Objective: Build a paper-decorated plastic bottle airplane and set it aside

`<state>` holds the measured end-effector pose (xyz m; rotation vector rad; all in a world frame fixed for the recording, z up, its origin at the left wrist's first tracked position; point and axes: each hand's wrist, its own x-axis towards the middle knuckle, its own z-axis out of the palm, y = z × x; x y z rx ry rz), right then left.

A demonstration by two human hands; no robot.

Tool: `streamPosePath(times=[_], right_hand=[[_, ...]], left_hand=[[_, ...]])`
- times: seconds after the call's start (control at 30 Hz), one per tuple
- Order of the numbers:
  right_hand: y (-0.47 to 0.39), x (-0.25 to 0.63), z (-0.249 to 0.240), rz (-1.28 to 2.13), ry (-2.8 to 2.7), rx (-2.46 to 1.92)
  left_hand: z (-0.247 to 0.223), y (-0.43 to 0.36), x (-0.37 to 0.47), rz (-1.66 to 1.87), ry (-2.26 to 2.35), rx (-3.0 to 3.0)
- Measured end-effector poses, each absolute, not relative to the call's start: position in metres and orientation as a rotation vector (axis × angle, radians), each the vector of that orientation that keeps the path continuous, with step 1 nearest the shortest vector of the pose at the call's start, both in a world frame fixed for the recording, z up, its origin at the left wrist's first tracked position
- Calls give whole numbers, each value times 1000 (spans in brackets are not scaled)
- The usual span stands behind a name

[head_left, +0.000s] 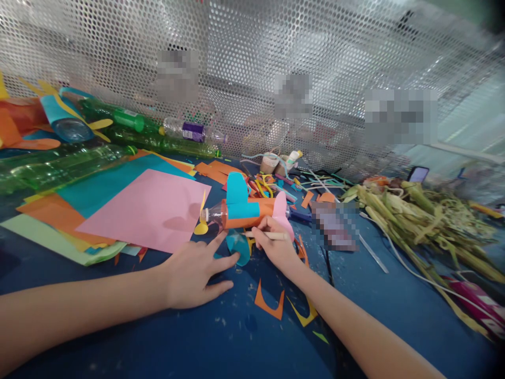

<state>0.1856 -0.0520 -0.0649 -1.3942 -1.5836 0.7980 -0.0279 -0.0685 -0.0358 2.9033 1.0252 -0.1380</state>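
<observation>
A toy plane made from a clear plastic bottle point(216, 215) lies on the dark blue table point(236, 342). Orange paper point(266, 206) wraps its body, and it has blue paper wings point(236, 188), a yellow propeller point(201, 228) at the neck and a pink tail point(281, 204). My left hand point(189, 276) lies with fingers spread by the near blue wing point(239, 248), its fingertips at the wing and the bottle. My right hand point(276, 247) pinches a pale, slim stick point(275, 236), its left end over the near wing. Whether it is a brush or a pen, I cannot tell.
Coloured paper sheets point(150, 210) are stacked at left, with green bottles point(79, 163) and another paper plane point(69, 118) behind. Orange scraps point(270, 305) lie in front. Dried corn husks point(418, 221) and a white cable point(398, 258) are at right; a perforated metal screen point(244, 58) stands behind.
</observation>
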Motion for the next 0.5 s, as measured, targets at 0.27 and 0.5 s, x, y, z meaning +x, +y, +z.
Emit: streamPosePath(times=[0.27,0.5], right_hand=[[-52,185,-63,786,-1601,-1411],[-52,187,-66,759,-1602,-1424]], left_hand=[[-38,-69,-29,-107,1023,2907],[-39,-69,-29,-106,1016,2909]])
